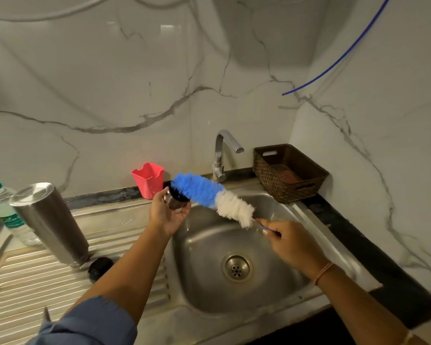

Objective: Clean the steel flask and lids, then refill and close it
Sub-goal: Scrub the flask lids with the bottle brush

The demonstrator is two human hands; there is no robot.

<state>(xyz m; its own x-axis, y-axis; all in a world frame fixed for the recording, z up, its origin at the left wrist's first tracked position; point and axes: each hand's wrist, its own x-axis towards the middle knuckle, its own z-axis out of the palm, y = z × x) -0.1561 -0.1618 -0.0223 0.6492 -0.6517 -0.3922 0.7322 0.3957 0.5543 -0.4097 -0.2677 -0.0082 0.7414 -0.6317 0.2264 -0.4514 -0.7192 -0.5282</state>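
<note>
My left hand (168, 215) grips a small steel cup lid (175, 200) with a dark inside, held above the left rim of the sink. My right hand (288, 239) pinches the thin blue handle of a bottle brush (210, 196) with blue and white bristles; its blue tip pokes into the lid. The steel flask (51, 222) stands upside down on the ribbed drainboard at the left. A black inner lid (100, 268) lies on the drainboard beside the flask's base.
The steel sink (204, 247) with its drain sits below both hands, the tap (223, 155) behind it, not running. A red plastic cup (148, 180), a brown woven basket (290, 173) and a clear water bottle (4, 212) with a green cap stand around.
</note>
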